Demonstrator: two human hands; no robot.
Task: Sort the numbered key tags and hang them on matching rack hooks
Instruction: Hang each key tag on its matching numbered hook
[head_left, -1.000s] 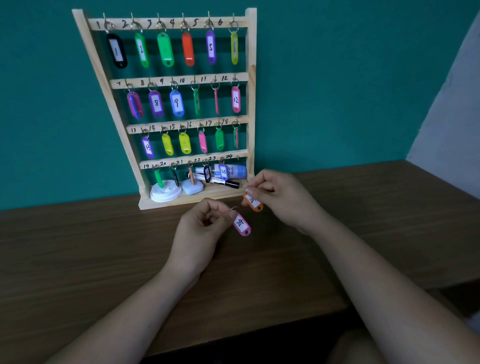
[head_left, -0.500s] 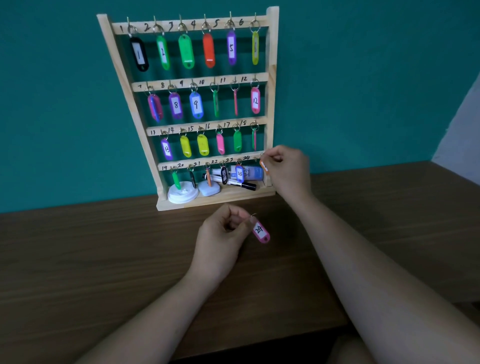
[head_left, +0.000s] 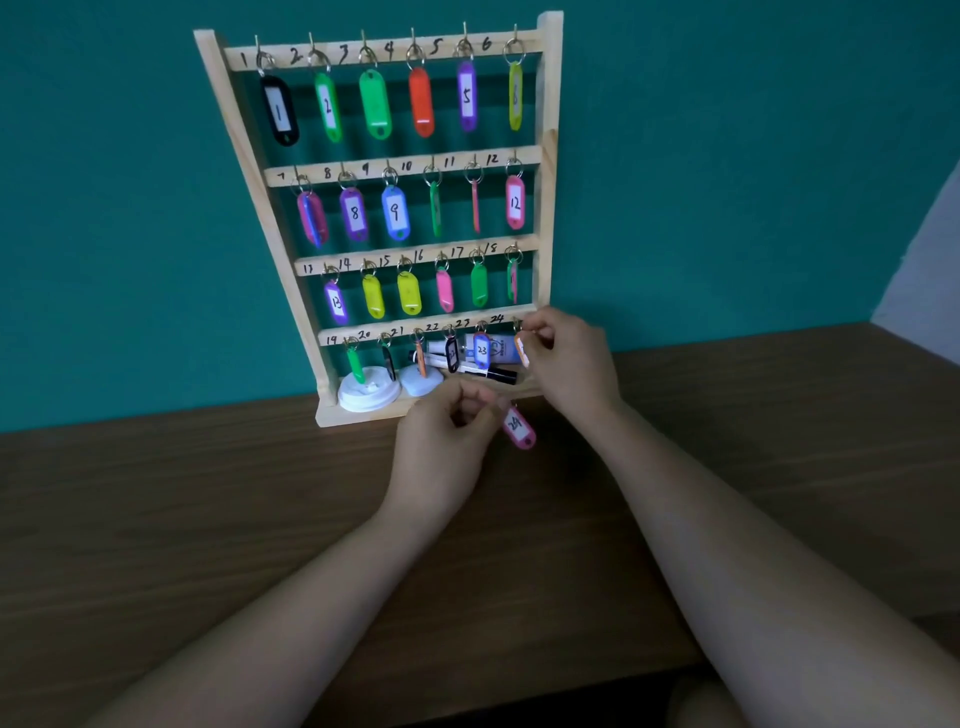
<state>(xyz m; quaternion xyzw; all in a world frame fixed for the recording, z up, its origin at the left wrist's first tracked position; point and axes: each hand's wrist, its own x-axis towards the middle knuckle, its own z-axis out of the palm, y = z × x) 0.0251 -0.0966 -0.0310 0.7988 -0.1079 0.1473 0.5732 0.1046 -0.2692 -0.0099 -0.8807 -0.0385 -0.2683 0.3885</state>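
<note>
Wood of a pale, unfinished kind makes up the rack (head_left: 548, 156), a slatted frame that stands at the far side of the table (head_left: 208, 499) against a flat teal wall (head_left: 727, 156). It has two square posts and four thin rails with hand-inked numbers 1 to 24 and small metal hooks. Glossy plastic tags, long ovals with rounded ends and wire rings, hang in rows of six; some face forward with white paper labels, others are turned edge-on. The right hand (head_left: 571, 364) is at the right end of the bottom rail, thumb and fingertips pinched on an orange tag (head_left: 522, 351) just under the hook (head_left: 517, 325) marked 24. Whether its ring sits on the hook cannot be told. The left hand (head_left: 441, 452) is nearer and lower, fingers curled, pinching the ring of a pink tag (head_left: 518, 429) labelled 24. That tag hangs tilted above the table, between the two hands and just in front of the rack's base ledge. On that ledge lie a round white lid (head_left: 369, 397), a black-capped marker (head_left: 485, 372) and a white tube (head_left: 500, 347), close behind the bottom tags. The table is dark brown with fine straight grain; its near edge runs beneath both forearms, and its surface spreads wide to the left and right of them.
</note>
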